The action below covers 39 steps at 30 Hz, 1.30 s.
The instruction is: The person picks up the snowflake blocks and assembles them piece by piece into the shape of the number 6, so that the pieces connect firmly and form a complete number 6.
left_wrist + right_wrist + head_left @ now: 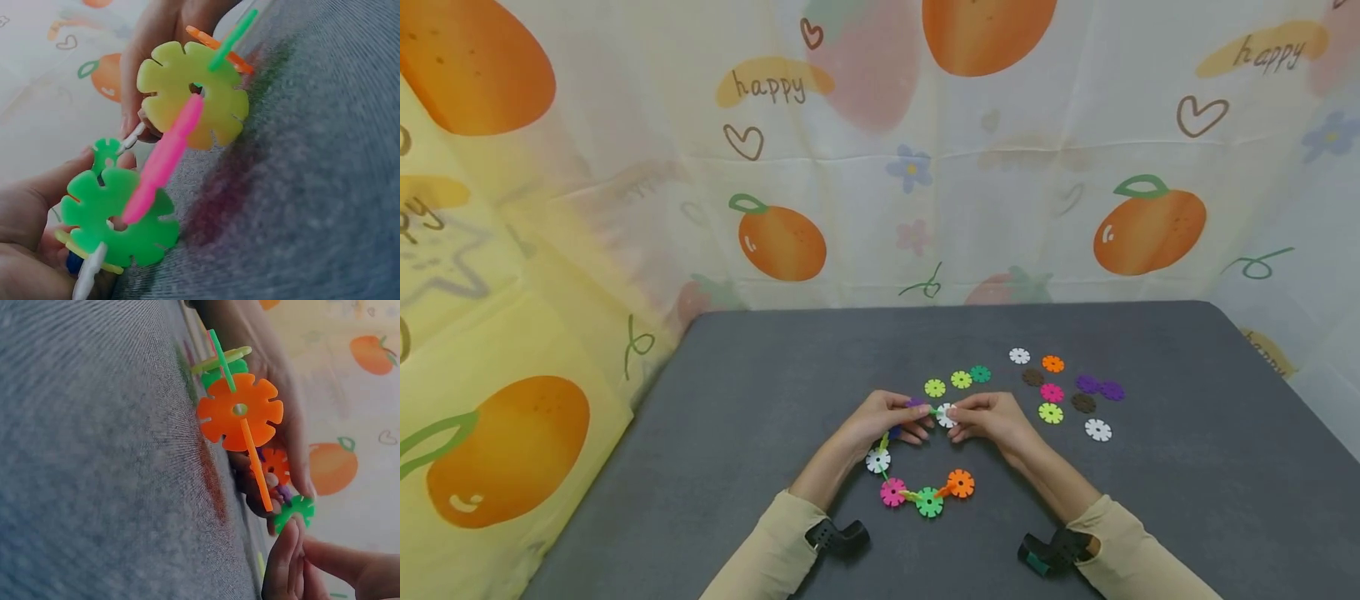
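A chain of slotted flower-shaped plastic discs curves below the hands in the head view, from purple and blue through a white disc [877, 460], a pink disc [892, 492] and a green disc [929, 502] to an orange disc [961, 483]. At its upper end my left hand [883, 419] pinches a small green disc [297, 512], seen edge-on from the head. My right hand [992, 419] pinches a white disc [946, 415] between thumb and fingers, against that green disc. Whether their slots are fully interlocked is hard to tell. In the left wrist view a yellow disc [219, 119] hangs close to the camera.
Loose discs lie beyond the hands: a yellow-green disc [935, 388] and a dark green disc [981, 373]. Several more are scattered at the right, including a white disc [1098, 430] and a purple disc [1112, 391]. All rest on a dark grey table [760, 375] before a printed curtain.
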Motion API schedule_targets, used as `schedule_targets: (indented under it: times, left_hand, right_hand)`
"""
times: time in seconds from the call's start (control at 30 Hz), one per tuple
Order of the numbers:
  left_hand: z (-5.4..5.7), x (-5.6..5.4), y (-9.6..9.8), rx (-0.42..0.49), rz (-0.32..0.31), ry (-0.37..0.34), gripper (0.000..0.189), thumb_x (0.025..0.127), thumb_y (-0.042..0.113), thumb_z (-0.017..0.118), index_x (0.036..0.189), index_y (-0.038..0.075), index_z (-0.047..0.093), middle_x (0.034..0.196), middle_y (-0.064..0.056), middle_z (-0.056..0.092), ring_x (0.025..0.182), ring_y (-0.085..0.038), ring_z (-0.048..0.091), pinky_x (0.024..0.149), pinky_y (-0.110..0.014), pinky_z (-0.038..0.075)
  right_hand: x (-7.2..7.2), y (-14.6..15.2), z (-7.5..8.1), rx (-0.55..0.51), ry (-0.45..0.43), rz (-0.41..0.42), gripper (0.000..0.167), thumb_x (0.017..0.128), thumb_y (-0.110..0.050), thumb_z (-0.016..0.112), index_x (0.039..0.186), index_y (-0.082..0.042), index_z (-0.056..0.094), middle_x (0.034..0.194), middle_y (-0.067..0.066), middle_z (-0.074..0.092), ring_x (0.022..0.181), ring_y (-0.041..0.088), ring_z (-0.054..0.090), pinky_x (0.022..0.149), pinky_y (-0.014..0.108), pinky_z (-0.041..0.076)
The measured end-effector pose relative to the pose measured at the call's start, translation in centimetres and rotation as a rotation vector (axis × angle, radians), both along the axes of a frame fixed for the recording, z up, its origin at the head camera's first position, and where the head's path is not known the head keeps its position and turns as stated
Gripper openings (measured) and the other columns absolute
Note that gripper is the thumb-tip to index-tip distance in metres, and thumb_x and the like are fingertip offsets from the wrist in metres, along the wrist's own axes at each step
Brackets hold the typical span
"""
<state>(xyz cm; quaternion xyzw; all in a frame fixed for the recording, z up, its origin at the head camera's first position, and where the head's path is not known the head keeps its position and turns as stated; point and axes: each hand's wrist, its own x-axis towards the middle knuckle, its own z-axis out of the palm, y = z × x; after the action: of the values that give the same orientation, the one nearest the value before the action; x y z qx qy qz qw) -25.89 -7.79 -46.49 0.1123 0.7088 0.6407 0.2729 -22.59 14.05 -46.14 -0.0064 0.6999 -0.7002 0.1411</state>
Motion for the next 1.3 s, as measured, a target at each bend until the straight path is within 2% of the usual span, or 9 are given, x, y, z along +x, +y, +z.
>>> schedule_targets:
  times: [0.1, 0.27, 0.37, 0.57, 0.73, 0.87, 0.97, 1.2, 1.3]
  left_hand:
    - [0.0, -0.1, -0.2, 0.005, -0.039, 0.001, 0.04, 0.093, 0.031, 0.066, 0.111, -0.005, 0.07, 0.097, -0.012, 0.075, 0.079, -0.015, 0.074, 0.076, -0.035, 0.062]
    - [0.1, -0.5, -0.5, 0.045, -0.096, -0.037, 0.047, 0.1, 0.041, 0.051, 0.12, 0.001, 0.066, 0.108, -0.018, 0.073, 0.088, -0.024, 0.075, 0.079, -0.04, 0.061]
    - [0.1, -0.6, -0.6, 0.045, -0.079, -0.031, 0.043, 0.102, 0.037, 0.049, 0.121, 0.002, 0.066, 0.109, -0.02, 0.072, 0.087, -0.025, 0.075, 0.078, -0.04, 0.061]
    - [0.0, -0.5, -0.4, 0.03, 0.008, 0.003, 0.032, 0.099, 0.023, 0.058, 0.115, -0.003, 0.068, 0.109, -0.02, 0.072, 0.079, -0.018, 0.075, 0.075, -0.037, 0.062]
    - [-0.1, -0.5, -0.2, 0.035, 0.033, 0.0, 0.03, 0.097, 0.022, 0.062, 0.11, -0.004, 0.068, 0.103, -0.016, 0.072, 0.076, -0.017, 0.074, 0.073, -0.035, 0.062]
    - [0.1, -0.7, -0.1, 0.018, 0.031, -0.031, 0.027, 0.093, 0.022, 0.067, 0.1, -0.004, 0.069, 0.087, -0.009, 0.073, 0.071, -0.017, 0.074, 0.07, -0.035, 0.062]
    - [0.2, -1.0, 0.1, -0.008, 0.016, -0.048, 0.025, 0.091, 0.021, 0.069, 0.097, -0.003, 0.069, 0.078, -0.007, 0.072, 0.067, -0.017, 0.073, 0.067, -0.036, 0.062]
    - [0.5, -1.4, 0.0, -0.061, -0.037, -0.015, 0.027, 0.094, 0.022, 0.065, 0.11, 0.0, 0.07, 0.096, -0.008, 0.073, 0.062, -0.015, 0.071, 0.063, -0.035, 0.062]
    - [0.6, -1.4, 0.0, -0.078, -0.048, 0.007, 0.028, 0.093, 0.024, 0.066, 0.11, 0.002, 0.071, 0.097, -0.009, 0.073, 0.059, -0.015, 0.07, 0.061, -0.034, 0.062]
  right_hand:
    - [0.0, 0.2, 0.0, -0.001, 0.003, 0.023, 0.032, 0.091, -0.009, 0.067, 0.111, 0.016, 0.063, 0.077, 0.003, 0.072, 0.067, 0.013, 0.07, 0.069, 0.03, 0.061]
    - [-0.2, 0.6, 0.2, 0.0, 0.003, 0.082, 0.037, 0.094, -0.017, 0.065, 0.115, 0.012, 0.061, 0.084, 0.004, 0.071, 0.073, 0.015, 0.07, 0.074, 0.032, 0.061]
    - [-0.3, 0.8, 0.2, 0.007, 0.007, 0.112, 0.039, 0.097, -0.021, 0.061, 0.119, 0.011, 0.06, 0.09, 0.006, 0.07, 0.077, 0.016, 0.07, 0.076, 0.033, 0.061]
    - [-0.2, 0.8, 0.4, 0.028, 0.036, 0.122, 0.039, 0.1, -0.022, 0.056, 0.121, 0.011, 0.059, 0.091, 0.007, 0.069, 0.078, 0.016, 0.07, 0.076, 0.033, 0.061]
    - [-0.7, 0.6, 0.4, 0.082, 0.092, 0.065, 0.036, 0.099, -0.02, 0.058, 0.118, 0.01, 0.062, 0.092, 0.01, 0.069, 0.077, 0.016, 0.068, 0.072, 0.034, 0.061]
    - [-1.4, 0.4, 0.1, 0.128, 0.148, 0.033, 0.032, 0.097, -0.015, 0.061, 0.117, 0.01, 0.064, 0.098, 0.02, 0.069, 0.075, 0.015, 0.067, 0.068, 0.035, 0.061]
    - [-2.2, 0.1, -0.2, 0.171, 0.182, 0.01, 0.029, 0.094, -0.012, 0.064, 0.116, 0.008, 0.066, 0.098, 0.025, 0.069, 0.068, 0.015, 0.066, 0.06, 0.034, 0.06]
    - [-3.9, -0.3, -0.4, 0.299, 0.23, -0.02, 0.028, 0.091, -0.009, 0.068, 0.117, 0.002, 0.068, 0.081, 0.019, 0.071, 0.045, 0.013, 0.056, 0.041, 0.031, 0.051]
    - [-4.4, -0.6, -0.3, 0.389, 0.283, -0.016, 0.029, 0.089, -0.009, 0.07, 0.117, 0.001, 0.069, 0.075, 0.016, 0.071, 0.038, 0.012, 0.051, 0.037, 0.029, 0.045]
